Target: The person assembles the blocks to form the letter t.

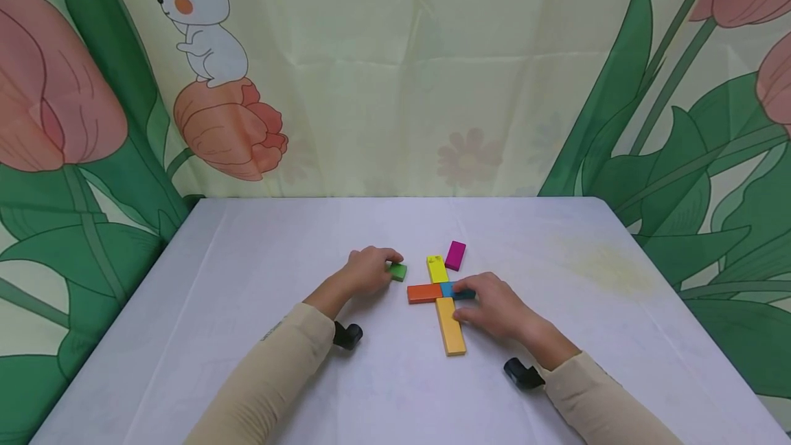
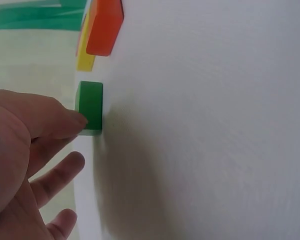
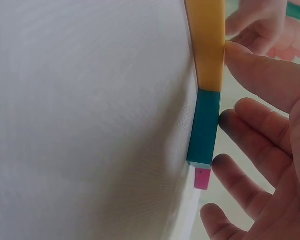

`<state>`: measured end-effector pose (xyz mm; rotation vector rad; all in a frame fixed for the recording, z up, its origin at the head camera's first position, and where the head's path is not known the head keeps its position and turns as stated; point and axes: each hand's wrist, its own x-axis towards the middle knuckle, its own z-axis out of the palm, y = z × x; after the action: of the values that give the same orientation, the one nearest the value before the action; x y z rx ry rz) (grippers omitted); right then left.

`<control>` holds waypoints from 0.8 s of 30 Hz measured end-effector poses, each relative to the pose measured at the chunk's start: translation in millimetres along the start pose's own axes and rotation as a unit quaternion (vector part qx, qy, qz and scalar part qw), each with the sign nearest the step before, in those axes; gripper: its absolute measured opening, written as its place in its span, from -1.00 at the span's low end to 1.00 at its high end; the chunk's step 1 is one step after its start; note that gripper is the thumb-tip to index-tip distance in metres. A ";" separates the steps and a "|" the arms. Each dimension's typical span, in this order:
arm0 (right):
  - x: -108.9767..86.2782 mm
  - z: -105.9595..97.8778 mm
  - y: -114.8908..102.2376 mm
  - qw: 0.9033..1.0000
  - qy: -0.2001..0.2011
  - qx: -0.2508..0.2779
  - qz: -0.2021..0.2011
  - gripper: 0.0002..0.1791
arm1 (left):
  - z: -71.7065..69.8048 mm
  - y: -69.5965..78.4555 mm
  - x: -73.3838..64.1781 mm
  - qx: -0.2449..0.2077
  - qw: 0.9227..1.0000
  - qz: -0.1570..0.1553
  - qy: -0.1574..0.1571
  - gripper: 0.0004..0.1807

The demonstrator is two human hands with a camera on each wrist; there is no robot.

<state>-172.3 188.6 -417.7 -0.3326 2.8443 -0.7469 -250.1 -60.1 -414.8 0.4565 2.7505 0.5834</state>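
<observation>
My left hand (image 1: pixel 369 270) pinches a small green block (image 2: pixel 91 106) at its near end, left of a cross of coloured blocks on the table. The thumb lies on the block's side and the other fingers spread away from it. My right hand (image 1: pixel 497 306) rests over the cross with fingers extended. Its fingertips touch the top of the teal block (image 3: pixel 205 127), and its thumb touches the long light-orange block (image 1: pixel 451 329). A small blue block (image 1: pixel 447 289) forms the middle. A red-orange block (image 1: pixel 423 294) joins it on the left, a yellow block (image 1: pixel 436 268) behind.
A magenta block (image 1: pixel 455 255) lies beyond the cross, beside the yellow one. The table (image 1: pixel 247 239) has a white cover, with a printed curtain (image 1: pixel 371 88) behind its far edge. Black wrist cameras (image 1: pixel 349 336) sit at both cuffs, low over the table.
</observation>
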 end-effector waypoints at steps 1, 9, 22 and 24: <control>0.0 0.0 0.1 1.000 0.001 0.000 -0.001 -0.43 | -0.3 -0.4 -0.5 -0.002 1.000 -0.002 0.000 -0.57; -1.4 -0.9 0.2 1.000 0.001 0.001 -0.007 -0.44 | -3.1 -8.6 -5.8 0.001 1.000 0.000 0.002 -0.55; -1.9 -1.5 -0.1 1.000 -0.002 0.008 -0.004 -0.45 | -0.3 -13.3 -7.2 -0.001 1.000 0.004 0.023 -0.45; -1.6 -1.2 0.0 1.000 -0.002 0.008 -0.004 -0.44 | 1.3 -12.7 -7.3 0.000 1.000 0.008 0.014 -0.45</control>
<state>-171.0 189.6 -416.5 -0.3424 2.8345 -0.7685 -246.2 -73.3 -419.8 0.4739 2.7754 0.5967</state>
